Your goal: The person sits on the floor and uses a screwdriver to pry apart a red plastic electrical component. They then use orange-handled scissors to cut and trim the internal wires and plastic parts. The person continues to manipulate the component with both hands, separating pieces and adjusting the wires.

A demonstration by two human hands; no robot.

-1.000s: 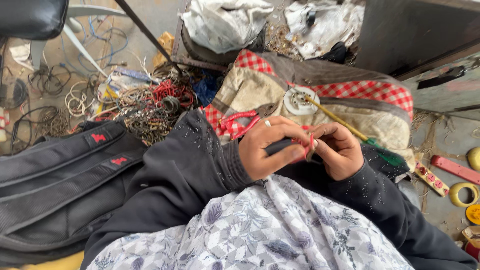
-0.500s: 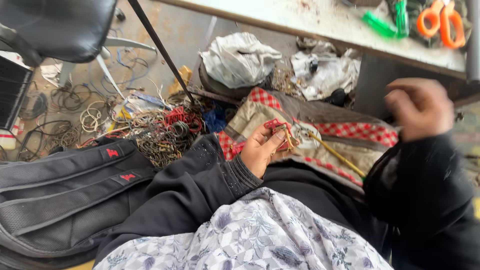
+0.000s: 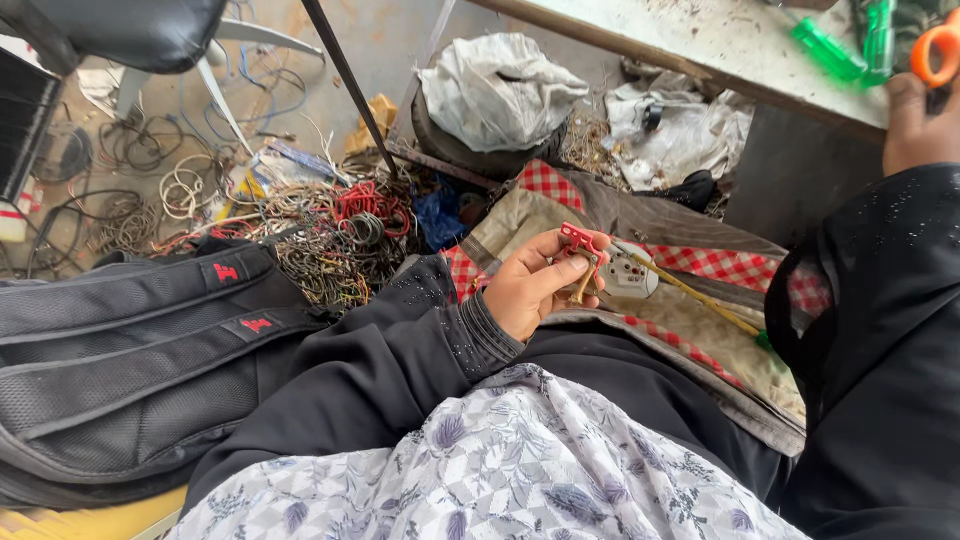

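My left hand (image 3: 535, 285) rests over my lap and pinches a small red plastic part with brass contacts (image 3: 580, 250) between thumb and fingers. Just right of it a round white socket piece (image 3: 628, 272) lies on the checked cloth bag (image 3: 700, 262), with a thin yellow rod (image 3: 700, 298) running off to the right. My right hand (image 3: 920, 115) is raised at the top right edge, on the bench, touching orange-handled scissors (image 3: 935, 50); its fingers are mostly cut off by the frame.
A black backpack (image 3: 130, 350) lies at my left. Tangled wires (image 3: 320, 225) cover the floor beyond it. A chair base (image 3: 215, 70) stands top left, a grey cloth bundle (image 3: 495, 90) at top centre. Green screwdrivers (image 3: 835, 50) lie on the bench (image 3: 700, 30).
One second ago both hands worked together on the red part over my lap. My right hand has since lifted away up to the bench and the scissors; my left keeps the part.
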